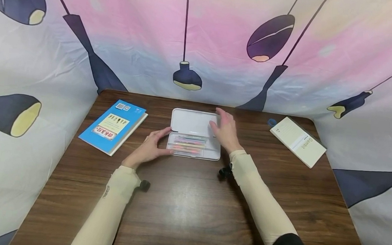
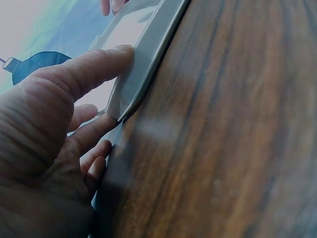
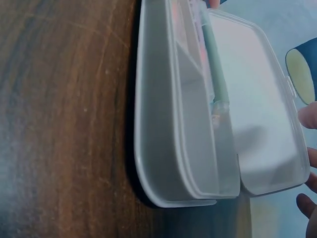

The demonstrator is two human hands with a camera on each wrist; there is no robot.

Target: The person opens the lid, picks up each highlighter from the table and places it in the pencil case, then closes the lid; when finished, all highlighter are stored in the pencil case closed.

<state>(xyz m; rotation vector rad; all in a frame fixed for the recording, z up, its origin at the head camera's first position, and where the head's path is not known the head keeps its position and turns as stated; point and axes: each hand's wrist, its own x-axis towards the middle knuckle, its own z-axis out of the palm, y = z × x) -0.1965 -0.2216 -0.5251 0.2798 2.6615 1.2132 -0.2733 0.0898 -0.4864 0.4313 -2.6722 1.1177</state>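
A white pencil case (image 1: 211, 154) lies with its lid (image 1: 192, 123) raised at the back of the table. Several coloured pens (image 1: 188, 141) lie in its left part; a pale green pen (image 3: 215, 64) shows in the right wrist view. My left hand (image 1: 148, 146) holds the case's left end, thumb (image 2: 106, 69) on the front wall and other fingers round the corner. My right hand (image 1: 227, 132) is at the lid's right edge, thumb over its inner face in the head view, fingers spread. In the right wrist view its fingertips are right by the lid's rim.
A blue book (image 1: 109, 126) lies to the left. On the right are a cream notepad (image 1: 297, 142) and a small blue ring (image 1: 272, 122). Behind the brown wooden table (image 1: 184, 204) hangs a cloth (image 1: 147, 41) printed with lamps.
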